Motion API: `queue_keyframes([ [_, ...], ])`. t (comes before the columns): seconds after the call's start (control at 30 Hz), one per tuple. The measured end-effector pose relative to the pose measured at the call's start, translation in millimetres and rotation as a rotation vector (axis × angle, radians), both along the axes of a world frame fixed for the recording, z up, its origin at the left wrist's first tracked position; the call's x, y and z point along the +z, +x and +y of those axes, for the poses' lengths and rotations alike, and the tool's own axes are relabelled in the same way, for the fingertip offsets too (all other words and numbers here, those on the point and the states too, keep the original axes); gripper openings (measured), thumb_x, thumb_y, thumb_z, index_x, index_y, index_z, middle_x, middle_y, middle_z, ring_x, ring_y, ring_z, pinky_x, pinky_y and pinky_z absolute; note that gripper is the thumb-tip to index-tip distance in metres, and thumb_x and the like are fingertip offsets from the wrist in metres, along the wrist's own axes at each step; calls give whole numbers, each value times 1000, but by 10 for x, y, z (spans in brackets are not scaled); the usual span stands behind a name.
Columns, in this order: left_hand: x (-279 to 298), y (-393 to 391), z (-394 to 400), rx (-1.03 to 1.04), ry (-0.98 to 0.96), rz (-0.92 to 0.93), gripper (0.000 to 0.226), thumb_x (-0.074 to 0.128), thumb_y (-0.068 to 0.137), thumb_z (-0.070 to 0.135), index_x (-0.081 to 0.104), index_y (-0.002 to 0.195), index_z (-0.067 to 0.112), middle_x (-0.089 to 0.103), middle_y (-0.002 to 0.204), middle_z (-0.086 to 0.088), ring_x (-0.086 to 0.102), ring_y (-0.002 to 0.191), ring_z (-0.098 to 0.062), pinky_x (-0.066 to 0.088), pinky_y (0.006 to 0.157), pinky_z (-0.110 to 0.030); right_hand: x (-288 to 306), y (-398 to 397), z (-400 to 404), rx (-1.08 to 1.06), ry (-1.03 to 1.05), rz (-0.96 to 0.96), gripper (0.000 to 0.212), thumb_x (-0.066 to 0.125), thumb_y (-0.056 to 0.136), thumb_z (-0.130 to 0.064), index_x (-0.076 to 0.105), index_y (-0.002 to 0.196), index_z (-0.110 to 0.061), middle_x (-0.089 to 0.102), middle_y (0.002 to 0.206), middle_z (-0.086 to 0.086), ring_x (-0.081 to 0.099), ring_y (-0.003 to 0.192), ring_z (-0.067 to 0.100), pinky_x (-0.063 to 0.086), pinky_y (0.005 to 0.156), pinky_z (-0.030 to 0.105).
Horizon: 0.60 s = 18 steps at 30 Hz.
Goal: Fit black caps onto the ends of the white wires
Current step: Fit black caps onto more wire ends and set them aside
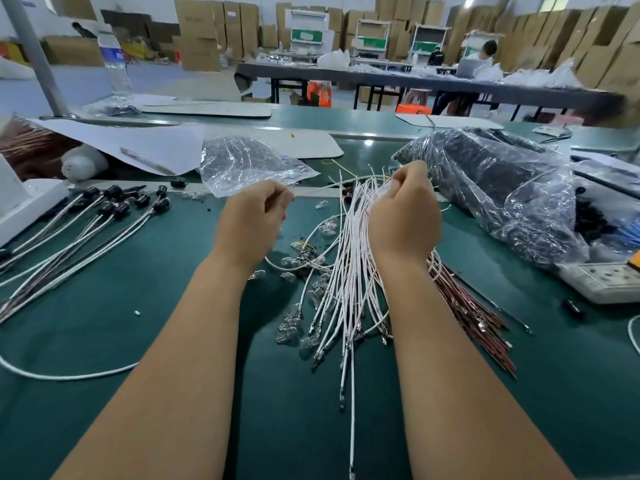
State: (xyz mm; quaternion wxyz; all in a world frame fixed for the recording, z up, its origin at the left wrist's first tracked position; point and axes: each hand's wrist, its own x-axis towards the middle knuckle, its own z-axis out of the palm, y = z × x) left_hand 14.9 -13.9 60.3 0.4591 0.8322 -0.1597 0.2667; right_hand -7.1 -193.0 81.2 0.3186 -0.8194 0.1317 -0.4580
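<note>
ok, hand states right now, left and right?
Left hand: fingers curled, pinching one white wire.
Right hand: gripping the bundle of white wires.

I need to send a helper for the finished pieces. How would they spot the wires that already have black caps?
On the green table, look to the far left, beside the white stand. The capped wires lie fanned there, each ending in a black cap, unlike the bare-ended white bundle that the right hand holds.
</note>
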Motion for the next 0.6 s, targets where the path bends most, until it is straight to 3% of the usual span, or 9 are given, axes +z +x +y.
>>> queue_keyframes([
  [0.1, -8, 10, 8, -45, -57, 15, 11, 61, 93, 11, 69, 86, 12, 62, 64, 3, 57, 56, -4, 51, 51, -14, 16, -16, -40, -86, -60, 91, 19, 45, 88, 0, 51, 99, -14, 53, 85, -2, 52, 83, 23, 37, 65, 30],
  [0.17, -3, 10, -1, -79, -74, 46, 13, 63, 91, 10, 70, 83, 18, 64, 64, 5, 60, 60, -8, 55, 55, -21, 12, -25, -11, -112, -272, 173, 33, 49, 85, -4, 55, 116, -15, 59, 107, 3, 49, 103, 24, 33, 83, 34],
  [0.23, 17, -20, -36, -118, -50, 55, 15, 65, 90, 13, 72, 82, 24, 67, 64, 7, 61, 61, -7, 55, 60, -23, 8, -38, 102, 44, -427, 205, 35, 51, 90, -16, 55, 124, -21, 58, 120, -1, 47, 113, 20, 27, 92, 35],
  [0.33, 35, -71, -89, -130, 4, 1, 11, 68, 87, 13, 74, 82, 20, 69, 65, 8, 62, 60, -8, 53, 62, -24, -51, -45, 310, 284, -568, 240, 22, 46, 98, -28, 66, 107, -26, 66, 106, -7, 53, 103, 14, 20, 88, 34],
  [0.5, 3, -45, -65, -111, -29, 68, 6, 68, 87, 10, 73, 87, 12, 71, 70, 5, 66, 63, -8, 53, 63, -17, -90, -19, 315, 288, -557, 235, 17, 51, 94, -15, 66, 98, -22, 67, 96, -4, 53, 93, 17, 21, 82, 30],
  [0.6, -29, -14, -55, -98, -16, 134, 12, 67, 88, 16, 70, 78, 20, 71, 68, 9, 66, 62, -5, 48, 56, -11, -78, -19, 285, 275, -513, 214, 16, 54, 92, -8, 65, 97, -19, 66, 93, -2, 54, 90, 18, 27, 84, 29],
])
